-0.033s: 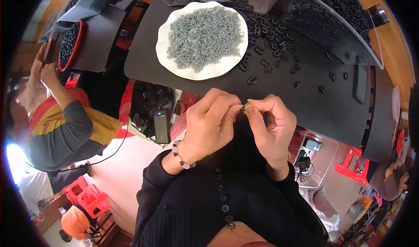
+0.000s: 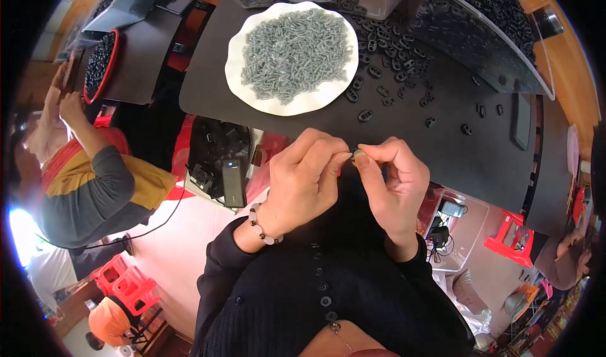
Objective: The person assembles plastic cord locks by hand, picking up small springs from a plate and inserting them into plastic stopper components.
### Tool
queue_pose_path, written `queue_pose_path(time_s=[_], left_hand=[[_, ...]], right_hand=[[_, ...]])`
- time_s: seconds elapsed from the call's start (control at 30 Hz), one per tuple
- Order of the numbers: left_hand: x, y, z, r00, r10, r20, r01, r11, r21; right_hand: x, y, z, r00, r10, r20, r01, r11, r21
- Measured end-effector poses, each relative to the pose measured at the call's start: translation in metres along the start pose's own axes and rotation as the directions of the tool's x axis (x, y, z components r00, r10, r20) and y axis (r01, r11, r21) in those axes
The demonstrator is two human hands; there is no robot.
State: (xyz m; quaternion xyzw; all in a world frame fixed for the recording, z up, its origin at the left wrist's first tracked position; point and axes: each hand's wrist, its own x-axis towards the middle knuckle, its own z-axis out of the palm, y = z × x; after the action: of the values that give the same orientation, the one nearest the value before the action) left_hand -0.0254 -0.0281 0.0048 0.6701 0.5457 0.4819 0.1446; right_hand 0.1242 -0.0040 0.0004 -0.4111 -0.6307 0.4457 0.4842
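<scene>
My left hand and my right hand meet just in front of the table's near edge. Both are closed in a pinch, thumb against forefinger, on a small dark piece; my fingertips hide most of it, so its kind does not show. Beyond my hands stands a white plate with a wavy rim, heaped with small grey metal coil springs. To its right, black two-hole plastic cord locks lie spread over the dark table, with a few single ones nearer me.
A clear bin of black parts stands at the back right, near a dark flat phone-like slab. Below the table's left side lies a black power bank. At the left, a co-worker reaches toward a red-rimmed basket. Red stools stand around.
</scene>
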Motion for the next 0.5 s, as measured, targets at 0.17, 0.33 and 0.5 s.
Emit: queue_pose_path(time_s=[0.17,0.33,0.5], left_hand=[[-0.0005,-0.0029,0.0021,0.999,0.032,0.020,-0.032,0.999,-0.020],[0.0007,-0.0032,0.0041,0.975,-0.203,0.091,0.221,0.934,-0.280],[0.0019,-0.0043,0.0094,0.862,-0.423,0.278,0.497,0.603,-0.624]], right_hand=[[-0.0005,0.0020,-0.0028,0.999,0.033,0.015,-0.034,0.999,0.034],[0.0033,0.0032,0.0001,0.990,0.141,-0.012,-0.133,0.954,0.269],[0.0064,0.0040,-0.0029,0.976,0.215,0.032,-0.212,0.905,0.368]])
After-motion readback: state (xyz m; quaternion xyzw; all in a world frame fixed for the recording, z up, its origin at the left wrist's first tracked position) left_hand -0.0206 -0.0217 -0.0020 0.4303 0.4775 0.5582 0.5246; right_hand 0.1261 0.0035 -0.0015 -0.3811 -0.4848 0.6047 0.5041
